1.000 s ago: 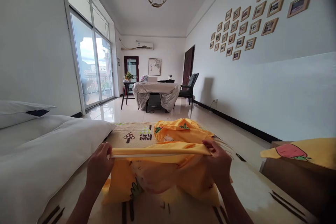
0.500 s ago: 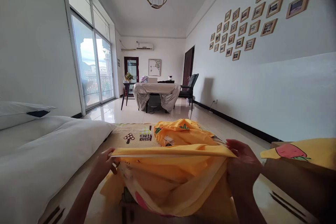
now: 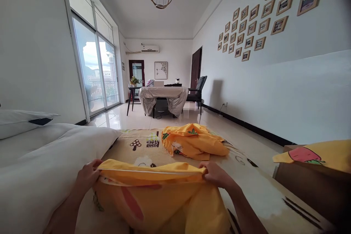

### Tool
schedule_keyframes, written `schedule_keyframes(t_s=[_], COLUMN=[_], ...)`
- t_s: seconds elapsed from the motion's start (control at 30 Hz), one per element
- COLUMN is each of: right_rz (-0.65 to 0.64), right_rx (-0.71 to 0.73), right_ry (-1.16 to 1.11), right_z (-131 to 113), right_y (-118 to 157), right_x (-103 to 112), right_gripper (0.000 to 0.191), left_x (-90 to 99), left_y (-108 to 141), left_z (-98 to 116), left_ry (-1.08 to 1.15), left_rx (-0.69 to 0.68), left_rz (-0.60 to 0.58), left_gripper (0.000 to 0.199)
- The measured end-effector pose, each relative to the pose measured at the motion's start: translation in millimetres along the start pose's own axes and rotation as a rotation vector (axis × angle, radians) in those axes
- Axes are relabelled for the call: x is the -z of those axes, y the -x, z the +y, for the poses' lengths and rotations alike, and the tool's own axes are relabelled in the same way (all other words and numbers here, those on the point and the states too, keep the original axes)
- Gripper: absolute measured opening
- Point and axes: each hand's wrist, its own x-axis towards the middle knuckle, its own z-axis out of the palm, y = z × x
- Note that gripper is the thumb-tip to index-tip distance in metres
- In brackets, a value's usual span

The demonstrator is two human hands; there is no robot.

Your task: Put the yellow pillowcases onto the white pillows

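Observation:
A yellow pillowcase [image 3: 161,197] with pink and green printed shapes is stretched between my hands, low in front of me. Its pale-edged opening runs across the top, nearly closed and sagging a little in the middle. My left hand [image 3: 88,176] pinches the left end of that edge, close beside a white pillow [image 3: 68,146]. At the other end, my right hand [image 3: 215,174] grips the edge with its fingers closed. Just beyond lies a crumpled orange-yellow cloth [image 3: 194,142] with carrot and whisker prints, apart from both hands.
A patterned beige blanket [image 3: 260,190] spreads beneath the cloths. Another white pillow [image 3: 22,120] lies at far left. On the right, yellow fabric [image 3: 323,155] drapes over a brown box [image 3: 307,182]. Farther off stand a plastic-covered table [image 3: 164,93] and a black chair [image 3: 199,89].
Both hands have moved left and slightly lower with the pillowcase, the right hand most. The gap between them has narrowed, and the opening that gaped wide now hangs nearly closed.

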Motion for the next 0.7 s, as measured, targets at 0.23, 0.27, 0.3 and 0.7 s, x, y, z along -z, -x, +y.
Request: schedule_keyframes(t_s=[0.23, 0.27, 0.3, 0.7], right_rz=[0.885, 0.979, 1.023, 0.721], right_rx=[-0.088, -0.059, -0.033, 0.094], right_ry=[-0.036, -0.066, -0.099, -0.371], right_z=[3.0, -0.6, -4.2, -30.2], right_y=[-7.6, -5.1, -2.5, 13.9], right_x=[10.9, 14.3, 17.4, 33.3], right_gripper=[0.037, 0.037, 0.037, 0.026], left_x=[-11.8, -9.0, -5.8, 5.5], left_y=[4.4, 8.3, 12.1, 26.8], left_z=[12.3, 17.9, 23.1, 39.6], left_ry=[-0.148, -0.172, -0.193, -0.104], left_rx=[-0.046, -0.046, -0.044, -0.127], left_rz=[-0.036, -0.003, 0.02, -0.071], left_gripper=[0.027, 0.027, 0.027, 0.03])
